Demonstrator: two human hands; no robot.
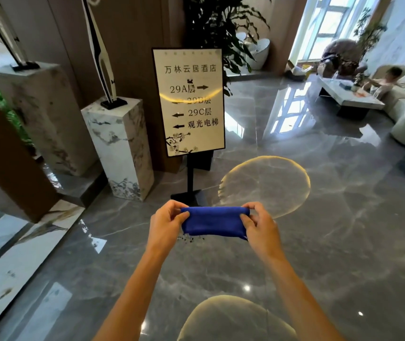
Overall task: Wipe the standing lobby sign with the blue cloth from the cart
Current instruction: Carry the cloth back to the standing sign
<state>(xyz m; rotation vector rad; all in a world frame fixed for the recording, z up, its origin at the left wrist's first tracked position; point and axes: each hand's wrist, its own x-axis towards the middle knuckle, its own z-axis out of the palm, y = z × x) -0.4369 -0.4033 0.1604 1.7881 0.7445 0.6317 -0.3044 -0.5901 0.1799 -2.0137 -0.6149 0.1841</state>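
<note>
Standing at about nine o'clock from the person, a tall grey marble plinth (46,114) carries a dark sculpture base, and just beside it toward ten o'clock a shorter white marble plinth (120,146) holds a slim black-and-white sculpture (100,52). Both sit against a wood-panelled wall.

At twelve o'clock the standing lobby sign (189,100) rises upright on a thin black pole (190,177) with a flat black foot on the floor. Its cream panel has a dark frame, black Chinese lettering, arrows and a sprig of blossom in the lower corner; a bright curved glare runs across the middle and washes out one line. Behind it a leafy plant (218,23) fills the corner.

Lower down, close to the person's body, both arms reach forward. The left hand (166,222) pinches the left end of the blue cloth (215,223), fingers curled over its top edge and thumb beneath. The right hand (260,223) grips the other end in the same way. The cloth is folded into a thick band and stretched level between them, held in the air in front of the sign's foot and well apart from the panel.

The glossy grey marble floor (331,230) shows two pale round patches, one at one o'clock, one near the feet. Out at two o'clock are a low white bench (351,100), pale sofas with a seated person, and tall bright windows (329,23).
</note>
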